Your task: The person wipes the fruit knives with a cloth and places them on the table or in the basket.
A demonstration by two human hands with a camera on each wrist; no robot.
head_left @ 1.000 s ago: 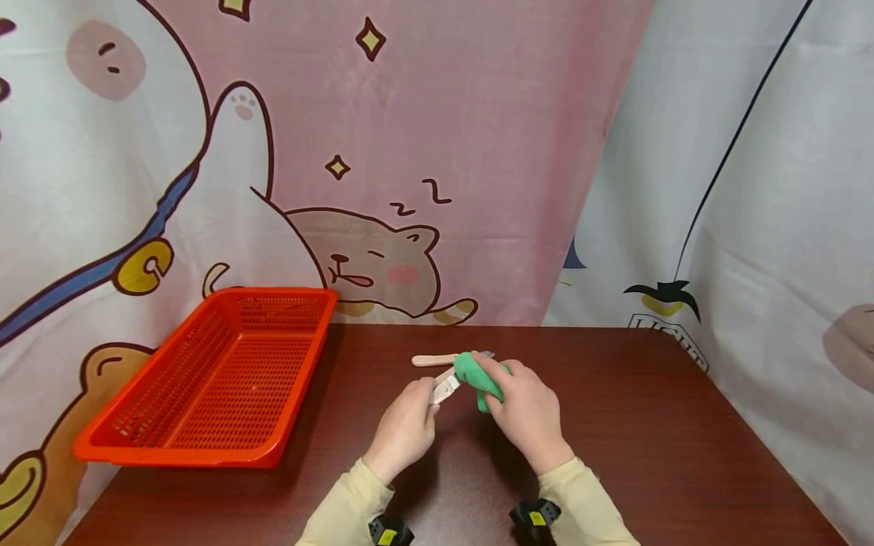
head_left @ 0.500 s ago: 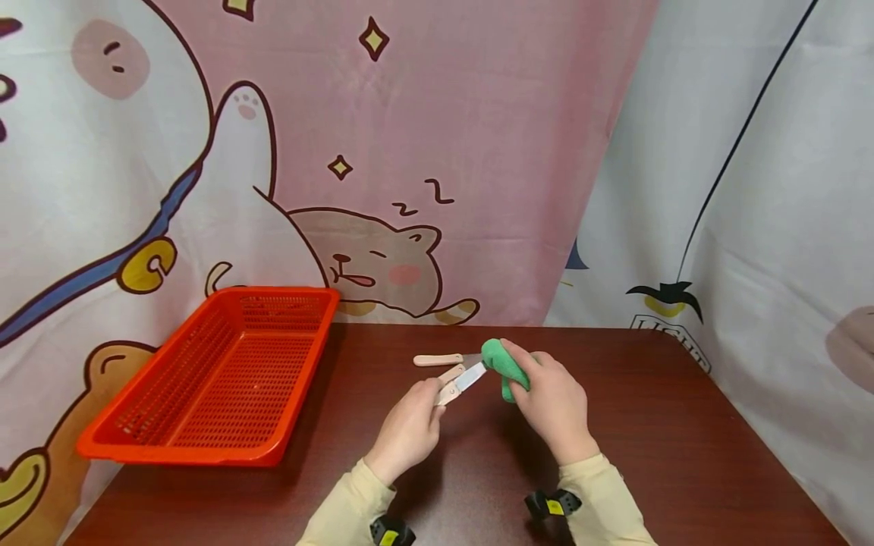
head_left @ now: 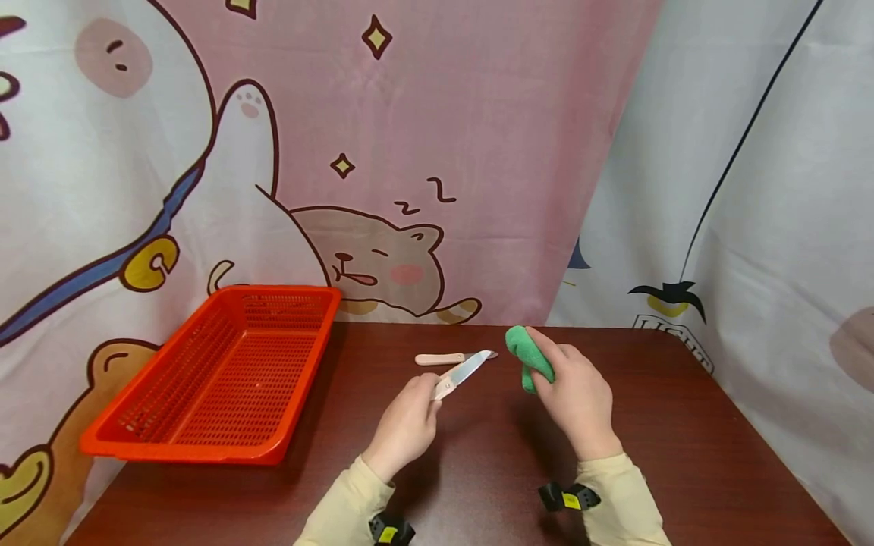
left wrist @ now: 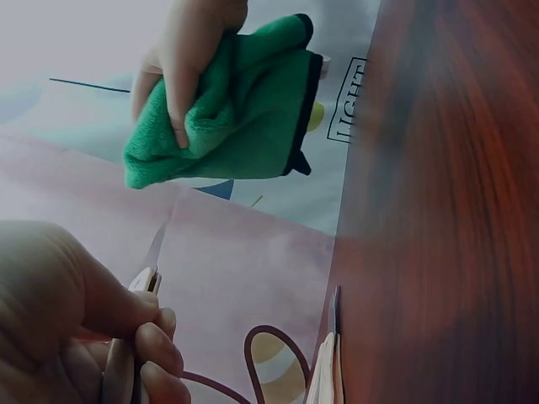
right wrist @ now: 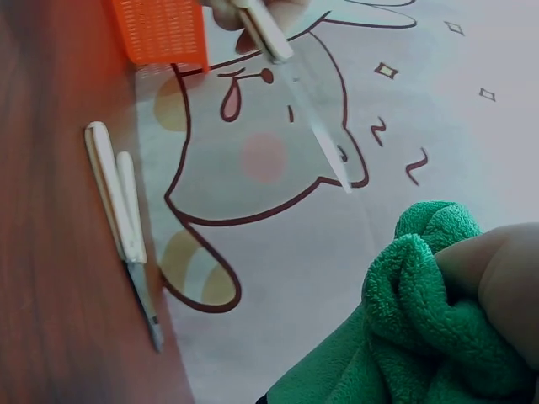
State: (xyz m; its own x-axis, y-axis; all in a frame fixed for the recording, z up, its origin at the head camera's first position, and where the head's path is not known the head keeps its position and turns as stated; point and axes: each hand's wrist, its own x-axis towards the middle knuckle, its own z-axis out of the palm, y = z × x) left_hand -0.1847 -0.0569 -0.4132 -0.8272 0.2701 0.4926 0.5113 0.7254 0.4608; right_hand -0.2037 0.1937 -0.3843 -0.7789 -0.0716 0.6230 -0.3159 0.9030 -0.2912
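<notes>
- A slim knife with cream handle and pointed metal blade (head_left: 467, 369) is in the left hand (head_left: 405, 426), which grasps it by the handle, raised over the dark reddish-brown, wood-grained table (head_left: 690, 425).
- In the head view, this blade points to about two o'clock; its metal looks smooth and shiny, and becomes narrow toward the tip.
- At three o'clock from the blade, and apart from it, the right hand (head_left: 576, 390) grips a folded, fluffy green cloth (head_left: 527, 355) with black edging.
- At one o'clock from the left hand, a second cream-handled knife (head_left: 444, 359) lies on the table, its blade toward three o'clock.
- Between nine and ten o'clock stands a rectangular, perforated orange-red plastic basket (head_left: 177, 453).
</notes>
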